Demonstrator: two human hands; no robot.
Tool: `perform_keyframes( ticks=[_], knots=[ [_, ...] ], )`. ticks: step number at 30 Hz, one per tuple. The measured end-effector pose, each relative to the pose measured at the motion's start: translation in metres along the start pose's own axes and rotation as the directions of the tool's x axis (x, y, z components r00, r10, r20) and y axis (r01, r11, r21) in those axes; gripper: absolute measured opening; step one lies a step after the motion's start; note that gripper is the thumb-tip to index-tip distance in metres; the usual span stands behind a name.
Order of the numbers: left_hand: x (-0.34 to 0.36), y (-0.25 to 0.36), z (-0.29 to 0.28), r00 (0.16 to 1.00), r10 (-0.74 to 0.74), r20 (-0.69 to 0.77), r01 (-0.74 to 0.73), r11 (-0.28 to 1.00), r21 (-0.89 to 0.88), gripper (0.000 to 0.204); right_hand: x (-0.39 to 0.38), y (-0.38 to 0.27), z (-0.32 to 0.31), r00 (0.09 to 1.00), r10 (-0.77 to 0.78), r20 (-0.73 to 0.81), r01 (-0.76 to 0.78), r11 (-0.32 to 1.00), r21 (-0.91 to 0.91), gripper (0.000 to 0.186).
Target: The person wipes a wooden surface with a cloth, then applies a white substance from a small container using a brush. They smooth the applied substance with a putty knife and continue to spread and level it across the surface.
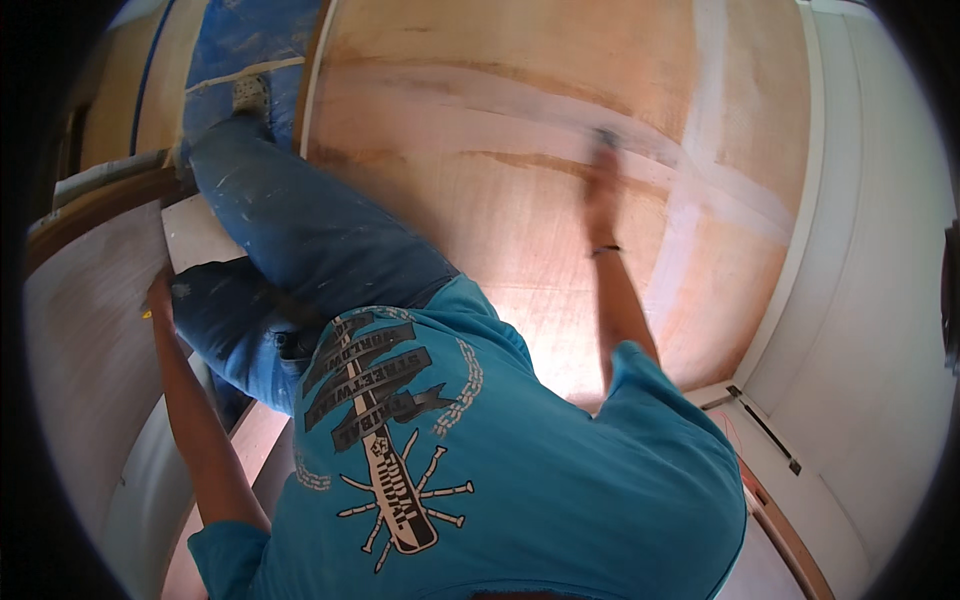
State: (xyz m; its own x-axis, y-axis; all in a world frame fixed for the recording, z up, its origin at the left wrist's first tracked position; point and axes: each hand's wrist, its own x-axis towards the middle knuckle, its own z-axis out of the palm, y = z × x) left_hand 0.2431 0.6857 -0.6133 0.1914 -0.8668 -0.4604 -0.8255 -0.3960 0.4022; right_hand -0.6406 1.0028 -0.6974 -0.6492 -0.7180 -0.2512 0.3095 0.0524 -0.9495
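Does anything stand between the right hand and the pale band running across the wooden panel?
Only a small dark object at the right hand, too blurred to identify; nothing else visible blocks the way to the pale band on the wooden panel.

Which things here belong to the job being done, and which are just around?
In the job, it seems:
- right hand, blurred
- small dark object at its fingertips, kind unclear
- wooden panel with pale bands

Apparently just around:
- blue surface
- thin dark bar

Unclear: small yellow thing by the left hand.
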Motion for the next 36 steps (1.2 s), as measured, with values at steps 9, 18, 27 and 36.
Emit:
perform_keyframes(
  ticks=[9,18,27,36],
  knots=[
    [0.034,0.001,0.013,0.999,-0.019,0.04,0.021,0.998,-0.055,0.057,0.017,0.041,0.113,0.798,-0.409,0.443,0.468,-0.042,-0.882,0.071],
    [0.034,-0.022,0.009,0.997,-0.074,-0.032,0.072,0.995,-0.063,0.06,-0.01,0.021,0.063,0.921,-0.262,0.288,0.327,0.922,-0.206,0.051],
    [0.043,-0.015,0.019,0.978,0.207,0.028,-0.206,0.936,0.285,0.05,0.056,0.025,0.067,0.782,-0.482,0.394,0.464,0.031,-0.885,0.051],
    [0.038,-0.033,0.039,0.935,0.352,0.043,-0.326,0.805,0.495,0.042,0.034,-0.06,0.194,0.483,-0.061,0.874,0.875,0.071,-0.479,0.062]
  ],
)
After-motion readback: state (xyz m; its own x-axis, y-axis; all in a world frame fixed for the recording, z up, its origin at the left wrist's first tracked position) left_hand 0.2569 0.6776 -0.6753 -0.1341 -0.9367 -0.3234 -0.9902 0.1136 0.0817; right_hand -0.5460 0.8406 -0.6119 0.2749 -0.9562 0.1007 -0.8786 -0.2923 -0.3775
